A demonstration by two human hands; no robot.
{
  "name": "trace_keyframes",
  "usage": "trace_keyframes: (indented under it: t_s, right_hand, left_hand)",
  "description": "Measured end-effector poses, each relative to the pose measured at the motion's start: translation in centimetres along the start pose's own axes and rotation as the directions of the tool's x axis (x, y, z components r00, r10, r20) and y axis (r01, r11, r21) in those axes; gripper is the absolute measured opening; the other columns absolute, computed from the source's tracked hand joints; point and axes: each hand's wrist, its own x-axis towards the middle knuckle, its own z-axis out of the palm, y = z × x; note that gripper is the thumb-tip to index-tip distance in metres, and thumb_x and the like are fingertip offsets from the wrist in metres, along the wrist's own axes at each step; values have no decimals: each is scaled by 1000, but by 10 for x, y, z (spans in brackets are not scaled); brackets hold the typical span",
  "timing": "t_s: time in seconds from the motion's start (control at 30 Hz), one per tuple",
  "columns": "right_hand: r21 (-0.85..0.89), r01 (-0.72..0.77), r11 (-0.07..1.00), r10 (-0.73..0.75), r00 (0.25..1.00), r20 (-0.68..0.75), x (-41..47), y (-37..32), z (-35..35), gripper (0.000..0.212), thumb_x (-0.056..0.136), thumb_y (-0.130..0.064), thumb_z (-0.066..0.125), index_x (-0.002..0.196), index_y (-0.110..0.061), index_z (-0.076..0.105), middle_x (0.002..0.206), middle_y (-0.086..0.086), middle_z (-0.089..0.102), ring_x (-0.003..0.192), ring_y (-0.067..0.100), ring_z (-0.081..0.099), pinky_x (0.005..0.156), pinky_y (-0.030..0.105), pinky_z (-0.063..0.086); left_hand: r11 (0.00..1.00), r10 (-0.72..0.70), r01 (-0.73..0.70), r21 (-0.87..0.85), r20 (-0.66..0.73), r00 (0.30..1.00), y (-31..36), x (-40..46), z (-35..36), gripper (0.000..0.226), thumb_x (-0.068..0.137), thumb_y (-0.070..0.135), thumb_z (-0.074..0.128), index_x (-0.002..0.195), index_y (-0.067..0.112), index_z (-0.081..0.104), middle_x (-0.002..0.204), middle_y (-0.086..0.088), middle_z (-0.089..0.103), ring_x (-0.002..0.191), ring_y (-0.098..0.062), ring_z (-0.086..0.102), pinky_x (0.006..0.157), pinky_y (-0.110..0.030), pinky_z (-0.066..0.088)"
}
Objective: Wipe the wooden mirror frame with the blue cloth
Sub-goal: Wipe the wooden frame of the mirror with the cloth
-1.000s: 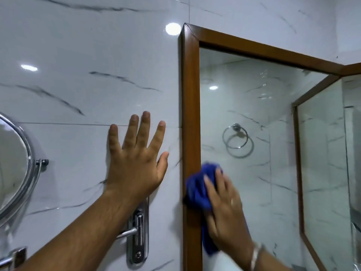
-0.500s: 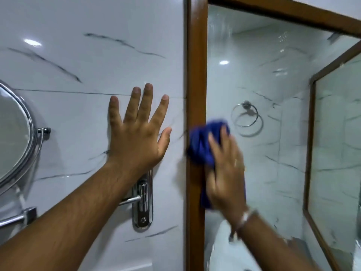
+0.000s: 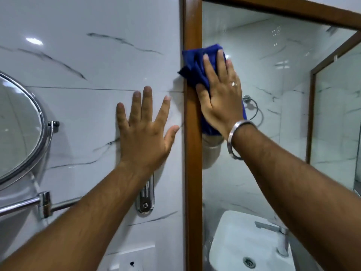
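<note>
The wooden mirror frame (image 3: 192, 173) runs as a brown vertical strip down the middle of the view, with its top rail slanting off to the upper right. My right hand (image 3: 218, 98) presses a bunched blue cloth (image 3: 195, 61) against the frame's left strip and the glass edge, fingers pointing up. A ring and a metal bracelet show on that hand and wrist. My left hand (image 3: 144, 133) lies flat with fingers spread on the white marble wall, just left of the frame, holding nothing.
A round chrome mirror (image 3: 19, 130) on a swing arm (image 3: 39, 204) juts from the wall at the left. A chrome wall bracket (image 3: 145, 198) sits below my left hand. The mirror glass reflects a white basin (image 3: 250, 243) and a towel ring (image 3: 252, 106).
My right hand has slid the blue cloth upward along the frame's left strip. The view has tilted down, so the basin's reflection now shows. My left hand stays flat on the wall.
</note>
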Motion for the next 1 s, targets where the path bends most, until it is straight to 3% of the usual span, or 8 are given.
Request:
trace_keyframes:
  t_s: [0.1, 0.27, 0.43, 0.57, 0.7, 0.83, 0.9, 1.0]
  right_hand:
    - [33, -2, 999, 4, 999, -39, 3, 0, 2, 58, 97, -48, 32, 150, -24, 25, 160, 11, 16, 146, 35, 14, 118, 45, 16]
    - [76, 22, 997, -16, 997, -77, -11, 2, 3, 55, 99, -45, 30, 149, -22, 29, 159, 14, 18, 146, 35, 15, 119, 43, 17]
    - [61, 35, 997, -29, 995, -100, -65, 3, 15, 55, 99, -43, 30, 148, -17, 31, 157, 21, 21, 146, 36, 16, 119, 44, 14]
    - [97, 13, 995, -13, 1000, -3, -178, 1, 29, 59, 97, -42, 30, 150, -17, 23, 157, 24, 14, 147, 36, 8, 119, 47, 12]
    - [114, -68, 991, 45, 980, 196, -346, -11, 37, 56, 99, -41, 26, 152, -27, 12, 160, 9, -3, 148, 33, -4, 119, 50, 7]
    - [9, -11, 1000, 5, 888, 460, -499, -14, 32, 52, 101, -45, 16, 128, -9, 42, 161, 9, -15, 147, 33, -12, 115, 46, 5]
    - [-47, 49, 998, -16, 842, 539, -527, -11, 28, 51, 101, -44, 13, 121, -9, 44, 160, 11, -15, 146, 36, -13, 116, 45, 3]
    - [-43, 28, 999, -1, 851, 526, -506, -9, 32, 52, 100, -44, 12, 125, -10, 43, 160, 11, -16, 146, 36, -13, 116, 45, 3]
  left_hand:
    - [999, -38, 38, 3, -28, 999, 31, -52, 12, 72, 96, 53, 40, 160, 25, 20, 167, -19, 13, 153, -37, 15, 120, -62, 8]
    - [991, 87, -85, 107, -10, 996, 65, -196, 55, 72, 94, 44, 49, 158, 17, 28, 165, -20, 17, 150, -37, 20, 118, -62, 7]
    - [985, 131, -134, 107, 37, 991, 51, -235, 85, 76, 93, 50, 48, 159, 20, 25, 167, -17, 12, 154, -33, 7, 118, -65, 5]
    - [993, 107, -107, 53, -7, 994, 54, -235, 96, 75, 92, 48, 44, 159, 21, 25, 169, -16, 4, 155, -32, 2, 119, -67, -2]
    - [994, 107, -107, 29, 4, 994, 53, -236, 95, 75, 93, 49, 40, 160, 21, 20, 169, -15, -2, 155, -32, -3, 119, -67, -6]
    - [994, 107, -108, 36, 26, 994, 55, -234, 91, 75, 95, 50, 37, 161, 20, 17, 168, -15, -12, 154, -33, -13, 117, -67, -6]
    - [994, 106, -107, 38, 32, 994, 55, -232, 88, 75, 95, 49, 37, 161, 19, 16, 168, -16, -9, 153, -33, -16, 116, -67, -4]
    - [993, 112, -113, 32, 23, 993, 55, -233, 89, 76, 95, 49, 38, 161, 18, 16, 166, -17, 8, 153, -34, -16, 116, -67, -2]
